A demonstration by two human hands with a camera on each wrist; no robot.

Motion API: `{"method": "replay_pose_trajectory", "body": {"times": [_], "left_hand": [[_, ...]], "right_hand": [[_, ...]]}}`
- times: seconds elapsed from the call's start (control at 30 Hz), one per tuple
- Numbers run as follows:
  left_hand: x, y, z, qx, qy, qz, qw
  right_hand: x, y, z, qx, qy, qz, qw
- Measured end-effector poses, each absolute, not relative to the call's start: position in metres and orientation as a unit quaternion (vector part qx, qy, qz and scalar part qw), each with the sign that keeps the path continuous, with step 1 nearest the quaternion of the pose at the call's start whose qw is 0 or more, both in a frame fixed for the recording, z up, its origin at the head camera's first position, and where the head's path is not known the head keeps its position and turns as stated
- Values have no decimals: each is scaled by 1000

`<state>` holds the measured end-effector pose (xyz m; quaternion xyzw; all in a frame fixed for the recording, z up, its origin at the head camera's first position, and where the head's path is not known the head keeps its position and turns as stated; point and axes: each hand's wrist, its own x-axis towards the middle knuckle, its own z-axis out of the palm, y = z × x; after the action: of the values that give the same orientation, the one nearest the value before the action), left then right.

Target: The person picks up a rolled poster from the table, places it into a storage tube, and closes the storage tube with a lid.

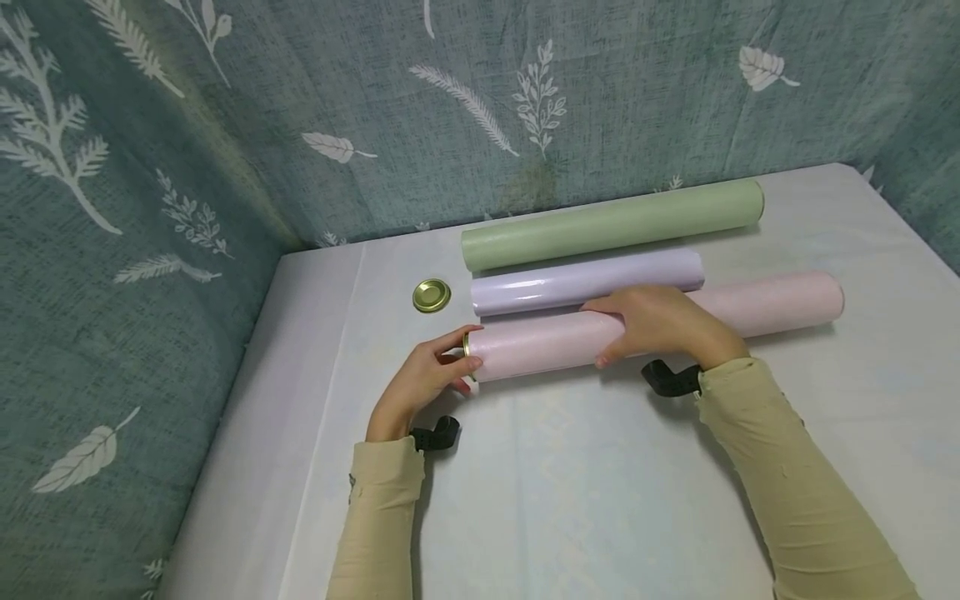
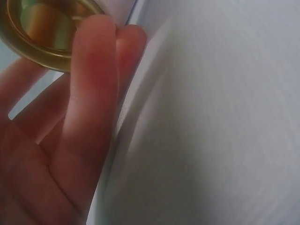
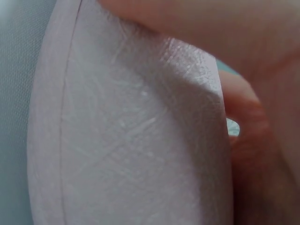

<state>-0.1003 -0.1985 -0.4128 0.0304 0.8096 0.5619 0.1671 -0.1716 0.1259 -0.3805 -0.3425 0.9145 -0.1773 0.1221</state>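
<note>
A long pink cardboard tube (image 1: 551, 343) lies across the table at a slight slant, its left end nearer me. At that end sits a gold metal lid (image 2: 58, 58); my left hand (image 1: 420, 382) pinches its rim between thumb and fingers. The left wrist view shows the lid's recessed face close up, with the thumb (image 2: 93, 89) over the edge. Farther right, my right hand (image 1: 656, 323) grips the tube from above around its middle. In the right wrist view the pink textured surface (image 3: 126, 131) fills most of the picture, and the far-side fingers are partly hidden.
A shorter lilac tube (image 1: 585, 282) lies just behind the pink one, and a pale green tube (image 1: 611, 227) behind that. A loose gold lid (image 1: 431, 295) rests left of the lilac tube. Patterned green fabric (image 1: 450, 125) hangs behind the white-covered table (image 1: 570, 492).
</note>
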Motion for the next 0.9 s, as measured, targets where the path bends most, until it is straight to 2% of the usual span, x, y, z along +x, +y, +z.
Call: {"method": "replay_pose_trajectory", "body": {"times": [0.43, 0.73, 0.9], "left_hand": [[-103, -199, -418, 34, 861, 492, 124], [-105, -197, -416, 33, 864, 487, 123], [-106, -196, -416, 30, 862, 492, 117]], "right_hand": [[-171, 122, -381, -338, 917, -176, 121], [-170, 121, -379, -333, 919, -167, 126], [-168, 125, -375, -343, 908, -189, 147]]}}
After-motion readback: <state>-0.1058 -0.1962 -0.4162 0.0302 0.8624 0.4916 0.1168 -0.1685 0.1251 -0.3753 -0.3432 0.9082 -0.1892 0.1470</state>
